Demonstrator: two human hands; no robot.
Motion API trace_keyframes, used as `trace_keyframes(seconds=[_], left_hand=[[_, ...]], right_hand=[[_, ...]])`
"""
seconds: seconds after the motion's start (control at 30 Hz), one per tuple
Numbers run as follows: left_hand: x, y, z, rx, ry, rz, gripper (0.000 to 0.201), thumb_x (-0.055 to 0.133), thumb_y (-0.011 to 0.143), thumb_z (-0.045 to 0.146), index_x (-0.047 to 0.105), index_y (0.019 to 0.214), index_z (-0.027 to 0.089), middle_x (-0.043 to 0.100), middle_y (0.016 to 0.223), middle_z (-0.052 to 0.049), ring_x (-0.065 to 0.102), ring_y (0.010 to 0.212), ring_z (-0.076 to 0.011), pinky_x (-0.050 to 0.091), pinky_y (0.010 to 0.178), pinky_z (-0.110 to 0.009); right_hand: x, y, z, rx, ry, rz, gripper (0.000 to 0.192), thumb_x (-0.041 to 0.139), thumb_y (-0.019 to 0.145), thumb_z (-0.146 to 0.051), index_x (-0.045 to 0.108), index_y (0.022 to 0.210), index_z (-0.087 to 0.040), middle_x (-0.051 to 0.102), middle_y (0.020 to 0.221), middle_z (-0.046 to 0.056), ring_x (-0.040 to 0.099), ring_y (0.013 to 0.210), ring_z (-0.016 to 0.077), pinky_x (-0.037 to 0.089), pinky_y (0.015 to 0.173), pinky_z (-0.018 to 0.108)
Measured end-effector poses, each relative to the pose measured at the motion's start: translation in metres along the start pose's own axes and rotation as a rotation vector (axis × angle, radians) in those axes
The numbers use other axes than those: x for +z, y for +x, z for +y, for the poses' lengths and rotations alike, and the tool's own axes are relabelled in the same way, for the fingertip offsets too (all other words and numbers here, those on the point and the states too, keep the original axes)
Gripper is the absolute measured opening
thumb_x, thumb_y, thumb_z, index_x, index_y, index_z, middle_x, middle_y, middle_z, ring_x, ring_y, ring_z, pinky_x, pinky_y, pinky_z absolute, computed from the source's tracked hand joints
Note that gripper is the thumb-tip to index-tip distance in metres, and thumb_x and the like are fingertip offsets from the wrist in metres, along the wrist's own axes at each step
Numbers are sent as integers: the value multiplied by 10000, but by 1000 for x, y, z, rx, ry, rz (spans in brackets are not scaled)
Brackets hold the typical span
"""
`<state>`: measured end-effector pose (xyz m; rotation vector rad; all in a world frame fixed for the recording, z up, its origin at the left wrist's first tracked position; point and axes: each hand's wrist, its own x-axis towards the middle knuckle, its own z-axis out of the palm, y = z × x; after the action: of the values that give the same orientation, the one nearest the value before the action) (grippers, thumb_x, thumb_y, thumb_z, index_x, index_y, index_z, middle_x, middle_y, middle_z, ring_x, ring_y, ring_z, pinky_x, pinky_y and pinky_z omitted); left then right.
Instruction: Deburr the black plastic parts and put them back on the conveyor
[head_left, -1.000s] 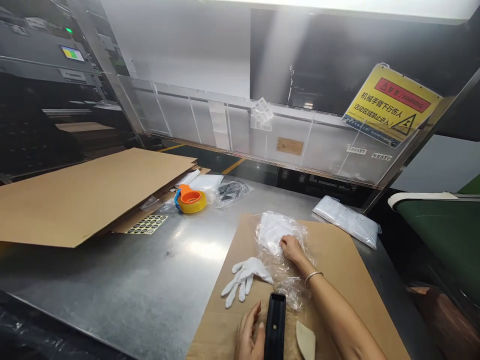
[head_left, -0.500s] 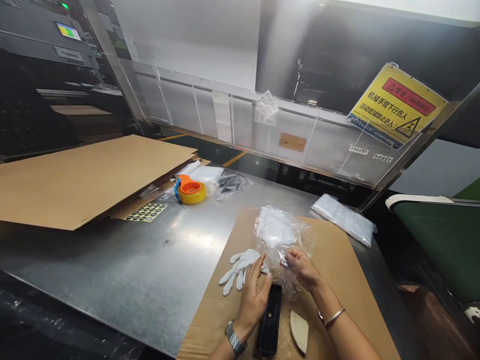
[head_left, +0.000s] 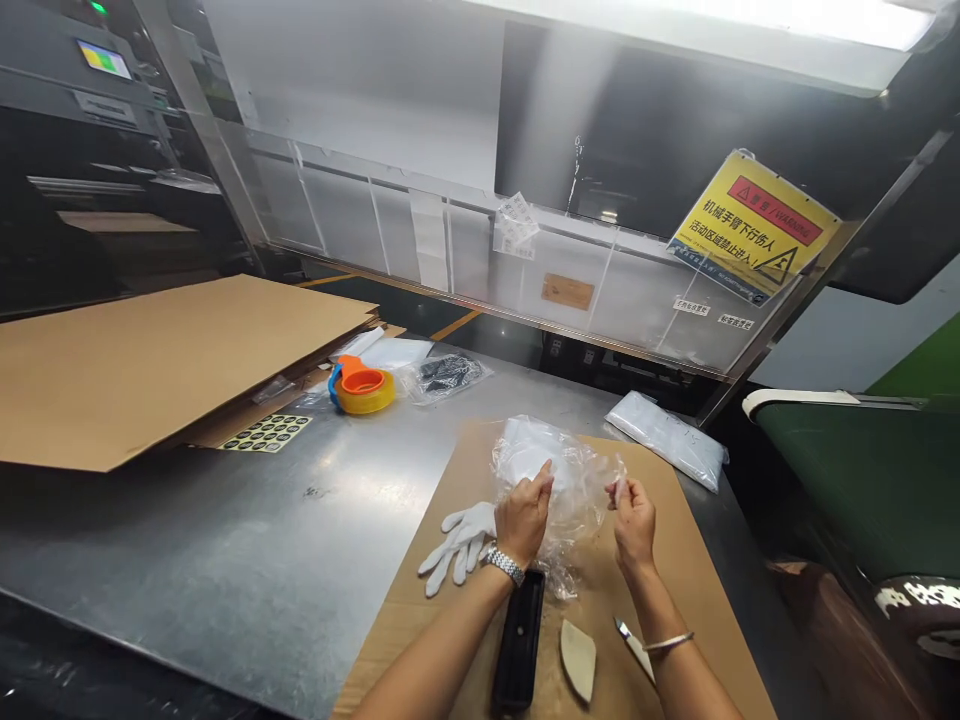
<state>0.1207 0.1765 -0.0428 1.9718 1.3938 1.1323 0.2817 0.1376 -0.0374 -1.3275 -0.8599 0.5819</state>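
While both hands pinch the bag (head_left: pixel 559 480), left hand (head_left: pixel 523 515) on its left edge, right hand (head_left: pixel 634 520) on its right, it stretches sideways between them

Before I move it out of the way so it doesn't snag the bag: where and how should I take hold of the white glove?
Probably best to pinch the white glove at its cuff, the end beside the left hand, coming from above. It lies flat and limp on the cardboard sheet with its fingers splayed toward the metal table, so the cuff offers the one compact, bunched part.
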Motion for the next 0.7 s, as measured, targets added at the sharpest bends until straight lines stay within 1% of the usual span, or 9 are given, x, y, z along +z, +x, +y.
trace_keyframes(seconds=[0.03,0.1,0.17,0.23,0.3,0.37,0.5,0.6,0.7], left_hand=[[4,7,0,28,23,-19,406,291,925,313,478,1277,236,560,738,-47,539,713,-182,416,679,-304],[15,17,-1,104,57,-71,396,274,929,229,478,1269,213,574,762,-43,547,711,-161,425,672,-288],[27,20,-3,196,79,-143,330,344,917,205,532,1187,196,599,877,-45,565,795,-158,446,727,-312],[36,18,-6,262,99,-213,236,450,887,245,573,1076,173,602,993,-50,568,892,-173,456,796,-370],[40,14,-9,280,128,-259,209,511,858,290,584,1004,159,595,1056,-61,559,960,-193,444,852,-423],[39,10,-11,258,158,-282,215,532,844,303,588,987,154,589,1074,-68,544,1002,-211,417,890,-458],[26,9,-9,187,156,-298,246,547,829,312,582,1026,168,555,1141,-75,493,1078,-243,358,935,-503],[13,13,-6,151,73,-311,255,529,840,307,578,1053,177,530,1191,-84,465,1114,-248,334,954,-500],[2,15,-1,125,-74,-329,249,503,850,300,600,1036,166,551,1185,-99,460,1128,-247,321,968,-487]], right_hand=[[-5,3,-6,-31,-1,75,263,499,871,-403,548,844,-146,572,782,-10,520,634,92,433,621,254],[-14,4,-18,-72,3,173,299,508,844,-459,541,837,-161,582,792,0,506,650,100,410,638,251],[-21,-3,-27,-85,13,200,325,531,809,-496,546,827,-172,594,791,10,504,662,114,397,649,255],[-27,-15,-32,-78,24,186,326,553,788,-502,557,821,-178,599,778,15,506,663,126,392,651,264],[-31,-28,-35,-52,39,146,306,573,780,-489,570,813,-185,600,760,15,505,661,132,388,649,267],[-34,-42,-37,-4,65,81,278,597,773,-469,583,796,-192,601,746,13,498,655,133,387,636,263],[-30,-63,-41,137,170,-108,255,628,757,-446,598,733,-194,589,708,16,474,607,126,387,579,258],[-23,-72,-42,243,270,-214,246,636,752,-438,593,714,-199,583,701,17,468,572,118,380,535,251],[-17,-79,-40,314,348,-249,238,646,743,-435,584,720,-206,573,705,7,463,557,106,373,520,236]])
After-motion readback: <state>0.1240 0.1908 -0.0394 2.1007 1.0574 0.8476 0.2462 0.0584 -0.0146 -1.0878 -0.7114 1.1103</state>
